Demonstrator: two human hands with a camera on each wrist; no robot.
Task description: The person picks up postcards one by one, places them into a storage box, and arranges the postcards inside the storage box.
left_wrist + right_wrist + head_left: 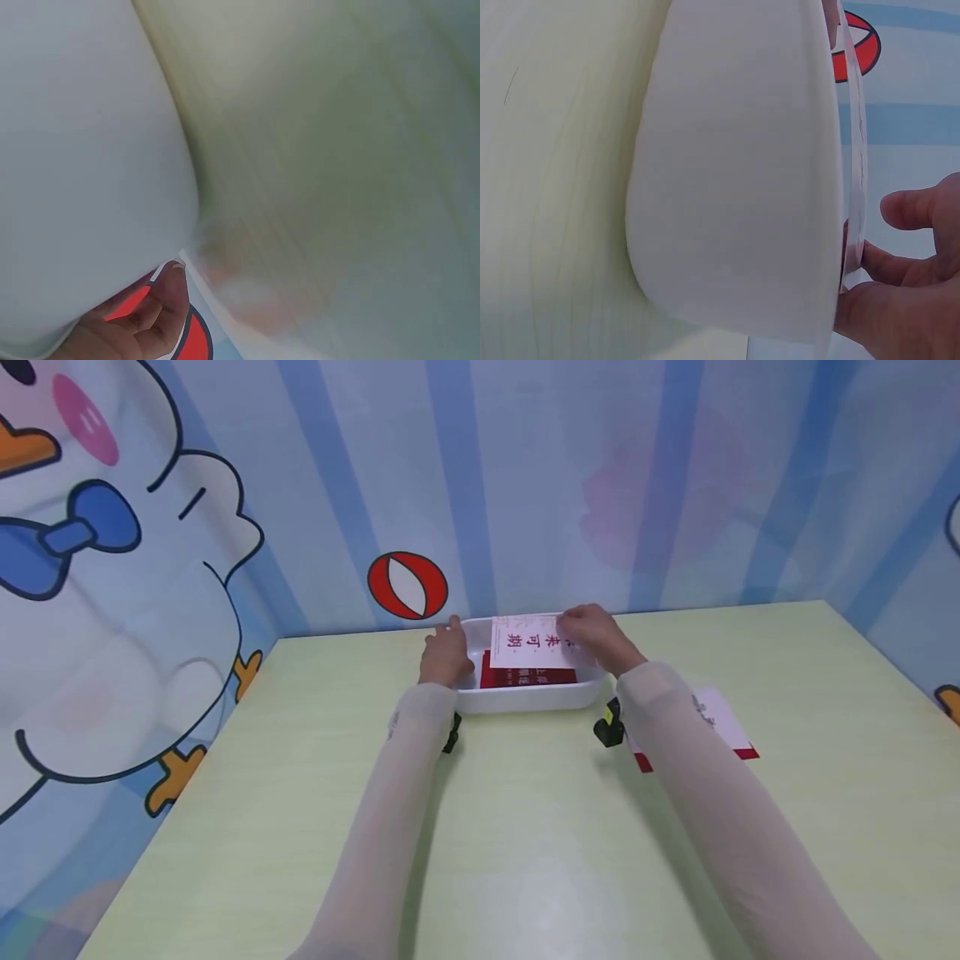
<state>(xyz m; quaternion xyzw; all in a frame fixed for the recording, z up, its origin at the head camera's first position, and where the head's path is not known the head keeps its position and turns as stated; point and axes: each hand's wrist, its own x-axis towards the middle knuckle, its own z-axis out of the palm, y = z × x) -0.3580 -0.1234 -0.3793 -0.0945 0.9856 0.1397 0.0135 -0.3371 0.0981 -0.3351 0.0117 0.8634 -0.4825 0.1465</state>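
A white tray (525,698) with raised walls stands at the back of the table. My left hand (446,653) grips its left end; in the left wrist view, the fingers (161,315) curl round the wall. Inside lies a red card (517,677) with pale characters. Above it, a white card (517,653) with red characters is held by my right hand (596,635) at its right edge and covers part of the red one. In the right wrist view, the right hand (915,270) shows at the rim, the white card (856,165) edge-on.
On the table (525,827), partly hidden under the right sleeve (697,760), lies another white card (723,718) with red along its near edge. A patterned cloth wall (540,485) rises directly behind the tray.
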